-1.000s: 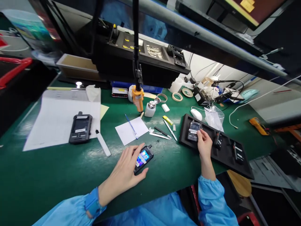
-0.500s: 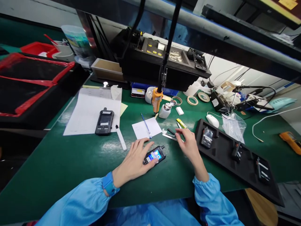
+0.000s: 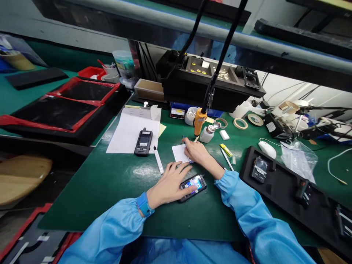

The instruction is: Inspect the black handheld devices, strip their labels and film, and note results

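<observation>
My left hand (image 3: 172, 184) lies with fingers spread over a handheld radio phone (image 3: 196, 183). Its thumb rests on the lit screen, and the fingertips reach past the far edge. My right hand (image 3: 197, 151) has its fingers closed around a blue pen (image 3: 190, 160) above a small white sheet (image 3: 178, 152). The middle of the pen is hidden by the fingers. A second handheld radio phone (image 3: 143, 142), screen dark, lies on a large paper sheet (image 3: 120, 132) to the left. Between them is a white marker-like stick (image 3: 158, 160).
At right a black foam tray (image 3: 249, 156) holds several handheld devices. An orange electric screwdriver (image 3: 200, 121) hangs near a white dispenser bottle (image 3: 207, 134). Beyond stand tape rolls (image 3: 240, 123), a white mouse (image 3: 267, 149) and a plastic bag (image 3: 298, 157).
My right hand has moved left from the small tools to the pen and closed on it. My left hand stays on the radio phone. The view has swung left.
</observation>
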Demonstrator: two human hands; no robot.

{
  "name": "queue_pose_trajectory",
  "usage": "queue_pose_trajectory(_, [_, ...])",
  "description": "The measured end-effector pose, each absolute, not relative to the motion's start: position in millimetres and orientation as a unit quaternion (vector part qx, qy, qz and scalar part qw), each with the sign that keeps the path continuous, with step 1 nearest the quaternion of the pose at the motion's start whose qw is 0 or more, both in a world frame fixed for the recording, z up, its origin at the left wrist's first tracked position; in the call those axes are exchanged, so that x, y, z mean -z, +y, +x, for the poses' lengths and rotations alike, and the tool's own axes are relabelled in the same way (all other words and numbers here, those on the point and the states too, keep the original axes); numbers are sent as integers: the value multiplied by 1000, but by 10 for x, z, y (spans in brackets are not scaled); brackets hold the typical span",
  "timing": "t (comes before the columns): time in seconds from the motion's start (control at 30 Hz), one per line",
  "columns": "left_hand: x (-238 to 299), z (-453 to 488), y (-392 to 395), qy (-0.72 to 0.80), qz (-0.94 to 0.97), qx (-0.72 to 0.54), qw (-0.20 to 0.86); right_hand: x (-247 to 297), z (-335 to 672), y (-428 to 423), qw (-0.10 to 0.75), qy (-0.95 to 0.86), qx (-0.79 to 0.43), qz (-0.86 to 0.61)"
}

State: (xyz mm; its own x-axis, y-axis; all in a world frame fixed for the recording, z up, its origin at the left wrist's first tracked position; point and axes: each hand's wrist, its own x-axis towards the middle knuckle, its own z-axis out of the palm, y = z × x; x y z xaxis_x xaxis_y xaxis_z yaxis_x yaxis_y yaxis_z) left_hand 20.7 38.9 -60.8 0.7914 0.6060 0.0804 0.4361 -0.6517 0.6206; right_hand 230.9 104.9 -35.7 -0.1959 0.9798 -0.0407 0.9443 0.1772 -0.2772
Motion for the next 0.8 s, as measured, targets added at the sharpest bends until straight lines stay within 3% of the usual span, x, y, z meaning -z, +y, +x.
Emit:
queue_pose_trajectory(0.07, [583,195,402,286,898,-142,303,310,2334,1129,91,-765,-160,-618])
queue_pose_trajectory(0.23, [545,167,416,275,901,-132,308,237,2392,1162,345,-658,-484,-464])
queue_pose_trajectory(0.3, [551,164,417,272,903,-131,306,264,2342,1131,378,-595,-567,-426])
queue_pose_trajectory(0.47, [588,166,417,282,906,-123,291,432,2186,1069,419,-537,-534,-502])
queue_pose_trajectory(0.67, [559,172,399,292,904,-128,284,552,2152,1057,412,-510,-577,-488])
queue_pose_trajectory(0.8, [553,194,360,301,905,-121,274,628,2122,1045,418,-519,-529,-525])
